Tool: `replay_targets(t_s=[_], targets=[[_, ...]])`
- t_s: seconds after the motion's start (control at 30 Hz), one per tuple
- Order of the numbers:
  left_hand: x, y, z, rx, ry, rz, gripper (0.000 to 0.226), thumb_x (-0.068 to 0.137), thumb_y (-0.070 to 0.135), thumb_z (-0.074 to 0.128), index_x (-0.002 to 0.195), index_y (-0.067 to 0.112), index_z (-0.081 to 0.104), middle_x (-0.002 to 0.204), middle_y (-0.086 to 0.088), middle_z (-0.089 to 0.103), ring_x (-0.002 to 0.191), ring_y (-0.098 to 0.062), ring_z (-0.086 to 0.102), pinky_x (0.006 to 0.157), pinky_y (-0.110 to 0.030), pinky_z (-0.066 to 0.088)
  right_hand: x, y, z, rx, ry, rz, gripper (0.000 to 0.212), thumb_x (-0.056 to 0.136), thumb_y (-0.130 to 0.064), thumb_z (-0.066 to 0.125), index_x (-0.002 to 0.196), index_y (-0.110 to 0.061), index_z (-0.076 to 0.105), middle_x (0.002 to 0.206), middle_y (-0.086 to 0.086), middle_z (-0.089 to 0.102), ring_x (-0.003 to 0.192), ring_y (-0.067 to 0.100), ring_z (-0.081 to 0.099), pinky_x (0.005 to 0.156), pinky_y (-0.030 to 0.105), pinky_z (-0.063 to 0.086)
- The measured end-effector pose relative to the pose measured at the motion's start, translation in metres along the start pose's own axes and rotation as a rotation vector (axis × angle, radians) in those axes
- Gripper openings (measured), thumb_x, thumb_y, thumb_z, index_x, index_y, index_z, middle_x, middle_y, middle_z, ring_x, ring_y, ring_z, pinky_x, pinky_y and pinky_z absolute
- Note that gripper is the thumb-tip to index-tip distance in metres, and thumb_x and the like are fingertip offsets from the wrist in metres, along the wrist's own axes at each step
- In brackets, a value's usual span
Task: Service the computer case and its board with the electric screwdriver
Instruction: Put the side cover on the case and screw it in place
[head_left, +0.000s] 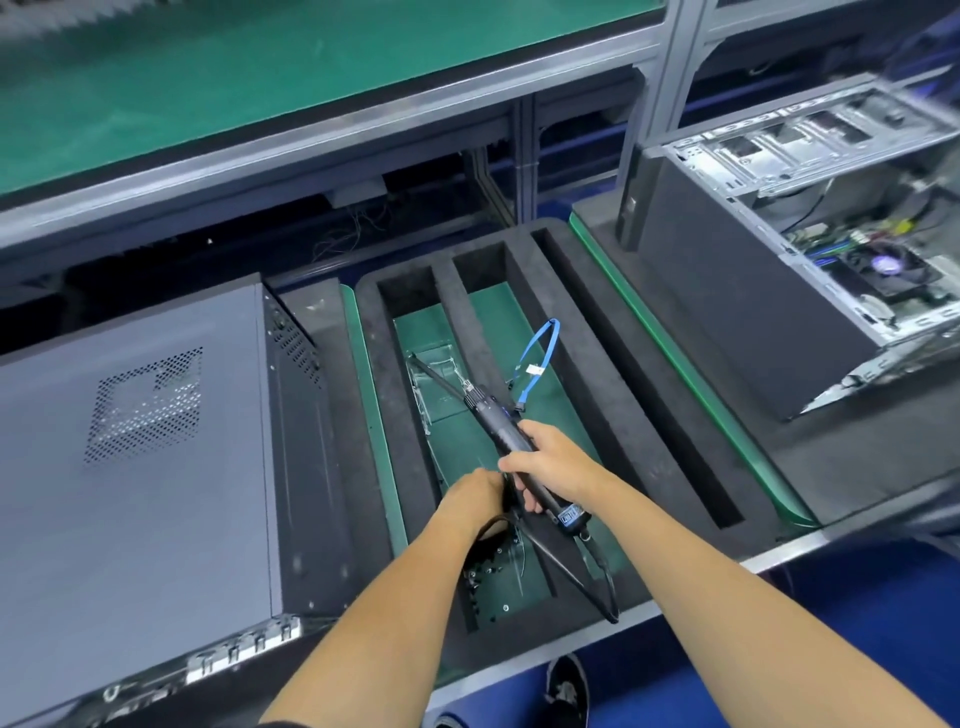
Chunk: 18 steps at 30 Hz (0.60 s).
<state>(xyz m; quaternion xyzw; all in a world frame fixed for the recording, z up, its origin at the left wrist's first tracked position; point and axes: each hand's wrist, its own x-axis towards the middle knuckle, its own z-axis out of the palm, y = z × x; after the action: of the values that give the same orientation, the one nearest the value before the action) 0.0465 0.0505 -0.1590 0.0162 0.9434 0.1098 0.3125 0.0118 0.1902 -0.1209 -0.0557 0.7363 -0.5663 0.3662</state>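
Note:
My right hand (550, 467) grips the dark electric screwdriver (498, 431) around its middle, holding it slanted over the black foam tray (597, 364). My left hand (475, 496) is just left of the tool's lower end, its fingers curled and hidden from view; what they hold cannot be seen. The tool's black cable (576, 571) loops down to the tray's front edge. A closed grey computer case (135, 441) lies flat on the left. An open case (810, 249) with its board and fan (888, 265) showing stands at the right.
A blue cable (540, 353) lies in the tray's green-floored slot. Loose screws (491, 577) sit in the slot's near end under my left wrist. A green-topped shelf (260, 88) on a metal frame runs behind. A shoe (569, 686) shows on the blue floor below.

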Motion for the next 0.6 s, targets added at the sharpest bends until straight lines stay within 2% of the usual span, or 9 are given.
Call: replay_targets(t_s=[0.13, 0.23, 0.33, 0.4, 0.47, 0.6], targets=[[-0.003, -0.002, -0.010, -0.225, 0.104, -0.079, 0.023, 0.075, 0.007, 0.048, 0.089, 0.006, 0.065, 0.087, -0.018, 0.065, 0.083, -0.035, 0.063, 0.069, -0.034, 0.052, -0.004, -0.003, 0.003, 0.000, 0.014, 0.004, 0.018, 0.086, -0.017, 0.064, 0.096, -0.018, 0.049, 0.062, 0.006, 0.060, 0.046, 0.027, 0.057, 0.044, 0.030, 0.047], [-0.005, -0.005, -0.022, -0.538, 0.302, -0.206, 0.008, 0.077, 0.005, 0.056, 0.073, 0.010, 0.061, 0.078, -0.010, 0.063, 0.071, -0.026, 0.058, 0.060, -0.026, 0.042, -0.008, -0.010, 0.004, 0.002, 0.006, 0.023, 0.018, 0.088, -0.014, 0.064, 0.099, -0.014, 0.050, 0.064, 0.008, 0.059, 0.045, 0.025, 0.056, 0.044, 0.030, 0.047], [-0.011, -0.012, -0.048, -1.003, 0.448, -0.313, 0.022, 0.077, -0.005, 0.057, 0.063, 0.010, 0.064, 0.065, -0.005, 0.063, 0.057, -0.018, 0.056, 0.055, -0.021, 0.045, -0.015, -0.023, 0.006, 0.065, -0.039, 0.046, 0.022, 0.089, -0.006, 0.060, 0.108, -0.003, 0.049, 0.066, 0.010, 0.057, 0.046, 0.026, 0.055, 0.044, 0.030, 0.048], [-0.016, -0.018, -0.068, -1.217, 0.520, -0.302, 0.028, 0.081, -0.008, 0.058, 0.058, 0.008, 0.062, 0.056, -0.004, 0.057, 0.051, -0.017, 0.053, 0.057, -0.024, 0.045, -0.019, -0.035, 0.006, 0.125, -0.079, 0.029, 0.032, 0.085, -0.003, 0.059, 0.115, -0.001, 0.047, 0.066, 0.010, 0.057, 0.048, 0.026, 0.055, 0.045, 0.029, 0.047], [-0.027, -0.023, -0.086, -1.351, 0.574, -0.267, 0.026, 0.085, -0.005, 0.059, 0.061, 0.005, 0.060, 0.056, -0.001, 0.055, 0.046, -0.011, 0.053, 0.054, -0.022, 0.045, -0.024, -0.049, 0.006, 0.177, -0.124, -0.006, 0.039, 0.086, -0.002, 0.059, 0.123, -0.001, 0.045, 0.067, 0.008, 0.059, 0.049, 0.024, 0.057, 0.046, 0.027, 0.047], [-0.048, -0.030, -0.112, -1.603, 0.680, -0.227, 0.024, 0.086, -0.007, 0.056, 0.066, 0.004, 0.062, 0.068, -0.006, 0.062, 0.046, -0.008, 0.059, 0.057, -0.022, 0.053, -0.032, -0.070, 0.007, 0.191, -0.166, -0.060, 0.035, 0.094, -0.013, 0.062, 0.126, -0.008, 0.048, 0.084, 0.008, 0.054, 0.052, 0.025, 0.060, 0.049, 0.028, 0.048]])
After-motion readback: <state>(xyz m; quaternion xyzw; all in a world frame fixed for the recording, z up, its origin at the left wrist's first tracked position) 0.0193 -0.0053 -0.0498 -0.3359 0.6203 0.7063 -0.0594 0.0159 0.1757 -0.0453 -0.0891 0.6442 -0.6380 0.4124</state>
